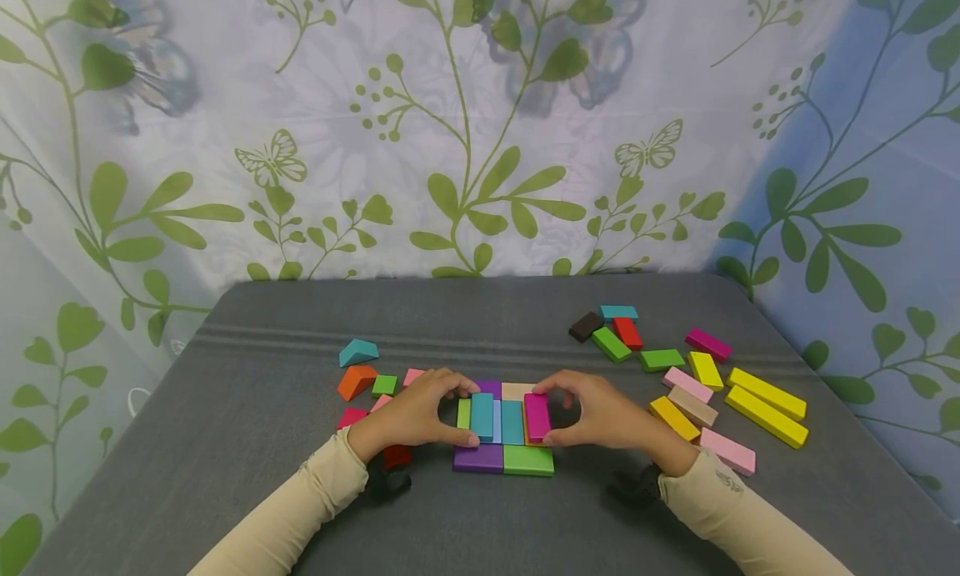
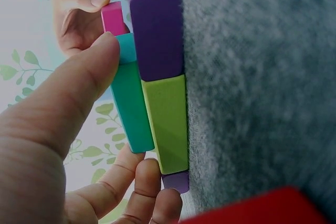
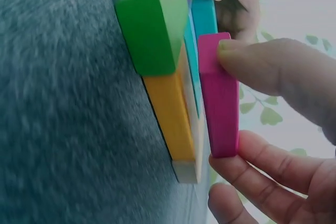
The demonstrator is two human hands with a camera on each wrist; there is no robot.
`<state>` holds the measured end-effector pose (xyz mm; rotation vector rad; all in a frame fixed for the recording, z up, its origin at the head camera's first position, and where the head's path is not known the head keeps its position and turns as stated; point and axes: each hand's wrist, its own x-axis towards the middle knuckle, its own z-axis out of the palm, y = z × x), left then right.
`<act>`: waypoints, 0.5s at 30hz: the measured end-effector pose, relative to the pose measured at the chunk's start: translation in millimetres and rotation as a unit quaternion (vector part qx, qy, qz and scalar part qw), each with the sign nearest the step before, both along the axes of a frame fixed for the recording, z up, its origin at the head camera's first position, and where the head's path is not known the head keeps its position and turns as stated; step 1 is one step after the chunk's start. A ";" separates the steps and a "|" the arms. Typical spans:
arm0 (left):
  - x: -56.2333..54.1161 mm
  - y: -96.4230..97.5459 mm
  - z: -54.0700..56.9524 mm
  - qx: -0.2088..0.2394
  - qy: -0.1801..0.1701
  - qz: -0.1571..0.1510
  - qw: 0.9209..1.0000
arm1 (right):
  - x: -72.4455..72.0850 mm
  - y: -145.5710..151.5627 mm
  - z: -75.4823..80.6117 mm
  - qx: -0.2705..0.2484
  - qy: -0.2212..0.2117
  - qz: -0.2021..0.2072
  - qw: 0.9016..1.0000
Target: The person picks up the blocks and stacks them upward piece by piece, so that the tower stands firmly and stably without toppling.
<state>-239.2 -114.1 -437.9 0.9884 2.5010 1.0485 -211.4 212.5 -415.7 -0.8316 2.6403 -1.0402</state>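
Note:
My left hand (image 1: 420, 411) pinches a teal block (image 1: 482, 418) lengthwise between thumb and fingers, over the left part of a flat layer of blocks. Over that layer's right part, my right hand (image 1: 603, 413) holds a magenta block (image 1: 537, 418) by its two ends. A narrow gap shows under the magenta block (image 3: 219, 108) in the right wrist view. The layer includes a purple block (image 1: 477, 460) and a green block (image 1: 528, 461) in front, a lime block (image 2: 168, 124) at left, an orange block (image 3: 170, 116) at right, and a beige block (image 1: 516, 391) behind.
Left of the layer lie loose blocks, among them a teal arch-like piece (image 1: 358, 352), an orange one (image 1: 356, 382) and a red one (image 1: 397, 456). Several more are scattered at right, including long yellow blocks (image 1: 767, 416). A patterned curtain (image 1: 480, 126) hangs behind the grey table (image 1: 247, 443).

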 end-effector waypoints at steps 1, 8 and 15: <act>-0.1 0.0 -0.1 0.000 0.000 0.000 1.000 | -0.2 -2.1 -0.7 0.002 0.000 -0.001 1.000; 0.1 0.2 0.1 0.001 -0.005 0.001 1.000 | 0.3 -13.3 -3.3 0.009 0.003 -0.003 1.000; -0.3 0.2 0.7 0.000 -0.006 0.000 1.000 | 1.4 -18.6 -1.8 0.011 0.004 0.001 1.000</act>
